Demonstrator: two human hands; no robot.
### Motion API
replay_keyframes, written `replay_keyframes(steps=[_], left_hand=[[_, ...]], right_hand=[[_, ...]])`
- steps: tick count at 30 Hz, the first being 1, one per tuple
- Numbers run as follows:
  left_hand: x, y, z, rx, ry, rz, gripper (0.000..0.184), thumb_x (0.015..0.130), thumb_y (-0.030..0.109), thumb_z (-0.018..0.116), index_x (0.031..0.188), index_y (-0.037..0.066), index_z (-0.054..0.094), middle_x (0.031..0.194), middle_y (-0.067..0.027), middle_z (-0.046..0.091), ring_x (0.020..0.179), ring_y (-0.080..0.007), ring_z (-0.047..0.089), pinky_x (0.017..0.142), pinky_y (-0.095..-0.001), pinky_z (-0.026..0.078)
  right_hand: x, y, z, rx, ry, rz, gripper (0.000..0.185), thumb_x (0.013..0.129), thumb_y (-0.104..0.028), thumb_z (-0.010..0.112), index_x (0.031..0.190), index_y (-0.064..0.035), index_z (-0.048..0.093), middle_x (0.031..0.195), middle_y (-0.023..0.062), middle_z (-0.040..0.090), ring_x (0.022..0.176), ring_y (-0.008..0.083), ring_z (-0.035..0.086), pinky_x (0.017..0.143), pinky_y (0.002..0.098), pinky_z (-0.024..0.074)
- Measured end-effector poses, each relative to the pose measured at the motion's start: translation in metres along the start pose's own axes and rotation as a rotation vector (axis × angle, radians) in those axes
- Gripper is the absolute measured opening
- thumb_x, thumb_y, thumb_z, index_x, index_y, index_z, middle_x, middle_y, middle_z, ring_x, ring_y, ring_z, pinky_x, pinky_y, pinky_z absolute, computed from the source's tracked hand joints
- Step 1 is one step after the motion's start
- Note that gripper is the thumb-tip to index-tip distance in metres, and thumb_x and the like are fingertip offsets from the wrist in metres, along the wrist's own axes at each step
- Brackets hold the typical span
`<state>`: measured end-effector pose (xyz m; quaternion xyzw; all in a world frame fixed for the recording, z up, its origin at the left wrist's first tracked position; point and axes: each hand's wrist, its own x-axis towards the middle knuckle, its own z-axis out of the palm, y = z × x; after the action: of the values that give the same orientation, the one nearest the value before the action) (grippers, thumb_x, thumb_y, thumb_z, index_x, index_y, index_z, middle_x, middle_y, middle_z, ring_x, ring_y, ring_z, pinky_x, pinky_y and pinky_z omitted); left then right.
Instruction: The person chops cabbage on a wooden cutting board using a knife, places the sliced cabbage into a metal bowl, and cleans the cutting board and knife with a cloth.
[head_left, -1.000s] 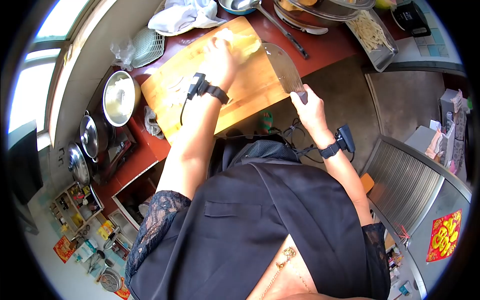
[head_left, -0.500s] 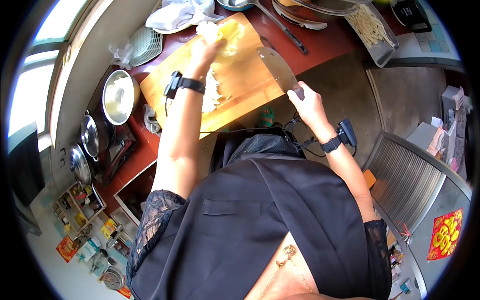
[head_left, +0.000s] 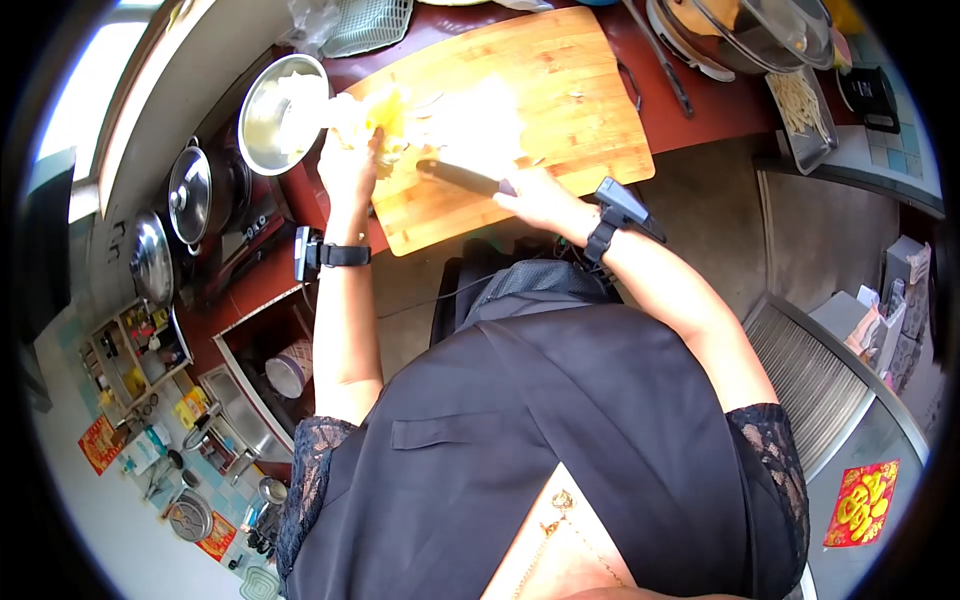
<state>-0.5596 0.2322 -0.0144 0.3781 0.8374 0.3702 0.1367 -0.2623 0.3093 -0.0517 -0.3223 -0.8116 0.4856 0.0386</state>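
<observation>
My left hand point(head_left: 347, 172) is closed around a leafy piece of pale yellow cabbage point(head_left: 388, 112) at the left side of the wooden cutting board point(head_left: 595, 125). The leaves are close to the rim of a metal bowl point(head_left: 259, 125), which has whitish pieces inside. In my right hand point(head_left: 545, 203) is the handle of a broad-bladed knife point(head_left: 462, 180). Its blade points left, low over the near part of the board. Strong glare whitens the board's middle, so what lies there is hard to make out.
Lidded pots point(head_left: 190, 195) stand left of the bowl. A green plastic basket point(head_left: 368, 24) sits behind the board. To the right are a long-handled utensil point(head_left: 672, 75), a glass-lidded pan point(head_left: 770, 35) and a metal tray point(head_left: 822, 150) of pale strips.
My left hand has brought the cabbage from the board's far edge left and nearer, beside the bowl. My right hand has swung the knife left over the board. The camera view has shifted.
</observation>
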Motion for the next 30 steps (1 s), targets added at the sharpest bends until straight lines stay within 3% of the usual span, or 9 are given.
replay_keyframes(steps=[2, 3, 6, 7, 9, 13, 16, 25, 30], left_hand=[[-0.019, 0.018, -0.006, 0.148, -0.009, -0.180, 0.054, 0.088, 0.030, 0.079, 0.136, 0.011, 0.061, 0.122, -0.0135, 0.073, 0.111, -0.0285, 0.071, 0.094, -0.0388, 0.054], [-0.022, 0.014, -0.001, 0.274, -0.008, -0.160, 0.050, 0.091, 0.032, 0.075, 0.136, 0.013, 0.061, 0.120, -0.0151, 0.073, 0.110, -0.0349, 0.070, 0.094, -0.0435, 0.055], [-0.035, -0.022, 0.031, 0.481, 0.168, 0.330, 0.050, 0.083, 0.019, 0.077, 0.129, 0.008, 0.062, 0.109, -0.0151, 0.071, 0.099, -0.0365, 0.067, 0.086, -0.0460, 0.054], [-0.038, -0.017, 0.041, 0.555, 0.170, 0.339, 0.050, 0.079, 0.009, 0.074, 0.127, 0.006, 0.062, 0.115, -0.0162, 0.067, 0.101, -0.0360, 0.063, 0.086, -0.0483, 0.052], [-0.057, -0.033, 0.068, 0.545, 0.136, 0.418, 0.057, 0.077, 0.007, 0.072, 0.131, 0.000, 0.057, 0.133, -0.0231, 0.057, 0.119, -0.0407, 0.055, 0.101, -0.0521, 0.046], [-0.105, -0.015, 0.074, 0.482, -0.032, 0.452, 0.068, 0.084, 0.003, 0.062, 0.148, -0.005, 0.041, 0.148, -0.0329, 0.037, 0.133, -0.0505, 0.042, 0.114, -0.0557, 0.037], [-0.117, -0.020, 0.059, 0.499, -0.153, 0.527, 0.070, 0.084, -0.003, 0.057, 0.152, -0.006, 0.037, 0.149, -0.0346, 0.036, 0.134, -0.0519, 0.040, 0.117, -0.0577, 0.034], [-0.093, -0.028, 0.049, 0.330, -0.102, 0.596, 0.053, 0.081, -0.005, 0.060, 0.134, -0.001, 0.059, 0.121, -0.0181, 0.060, 0.118, -0.0376, 0.054, 0.107, -0.0469, 0.045], [-0.096, -0.024, 0.047, 0.336, -0.106, 0.582, 0.053, 0.081, -0.006, 0.060, 0.133, 0.000, 0.060, 0.121, -0.0186, 0.061, 0.117, -0.0379, 0.055, 0.105, -0.0467, 0.046]], right_hand=[[0.014, 0.006, 0.003, -0.078, 0.027, 0.088, 0.035, 0.093, -0.028, 0.063, 0.115, -0.0015, 0.066, 0.101, 0.0266, 0.071, 0.096, 0.0427, 0.070, 0.084, 0.0492, 0.0562], [0.016, 0.005, -0.002, -0.042, 0.052, 0.126, 0.036, 0.093, -0.029, 0.063, 0.115, -0.0013, 0.066, 0.101, 0.0261, 0.071, 0.096, 0.0424, 0.070, 0.084, 0.0485, 0.0561], [0.015, -0.010, -0.017, 0.019, 0.114, 0.200, 0.038, 0.094, -0.032, 0.064, 0.116, -0.0011, 0.065, 0.098, 0.0255, 0.071, 0.094, 0.0426, 0.069, 0.082, 0.0480, 0.0551], [0.014, -0.011, -0.016, 0.033, 0.152, 0.219, 0.039, 0.095, -0.033, 0.064, 0.116, -0.0010, 0.065, 0.097, 0.0257, 0.070, 0.094, 0.0429, 0.069, 0.081, 0.0483, 0.0548], [0.011, -0.014, -0.015, 0.062, 0.182, 0.245, 0.040, 0.095, -0.031, 0.065, 0.120, -0.0015, 0.064, 0.095, 0.0265, 0.070, 0.093, 0.0429, 0.069, 0.081, 0.0483, 0.0546], [0.001, -0.022, -0.008, 0.040, 0.300, 0.204, 0.036, 0.095, -0.029, 0.070, 0.119, -0.0017, 0.066, 0.082, 0.0186, 0.067, 0.075, 0.0275, 0.066, 0.072, 0.0403, 0.0520], [-0.008, -0.046, -0.011, 0.006, 0.282, 0.223, 0.037, 0.095, -0.028, 0.069, 0.121, -0.0020, 0.064, 0.081, 0.0193, 0.067, 0.075, 0.0298, 0.067, 0.071, 0.0410, 0.0527], [0.013, -0.045, 0.010, -0.181, 0.083, 0.219, 0.041, 0.096, -0.027, 0.063, 0.129, -0.0025, 0.060, 0.097, 0.0282, 0.070, 0.091, 0.0477, 0.069, 0.081, 0.0515, 0.0560], [0.028, -0.039, 0.036, -0.165, 0.156, 0.174, 0.041, 0.096, -0.031, 0.063, 0.121, 0.0009, 0.059, 0.098, 0.0295, 0.069, 0.095, 0.0468, 0.068, 0.083, 0.0530, 0.0550]])
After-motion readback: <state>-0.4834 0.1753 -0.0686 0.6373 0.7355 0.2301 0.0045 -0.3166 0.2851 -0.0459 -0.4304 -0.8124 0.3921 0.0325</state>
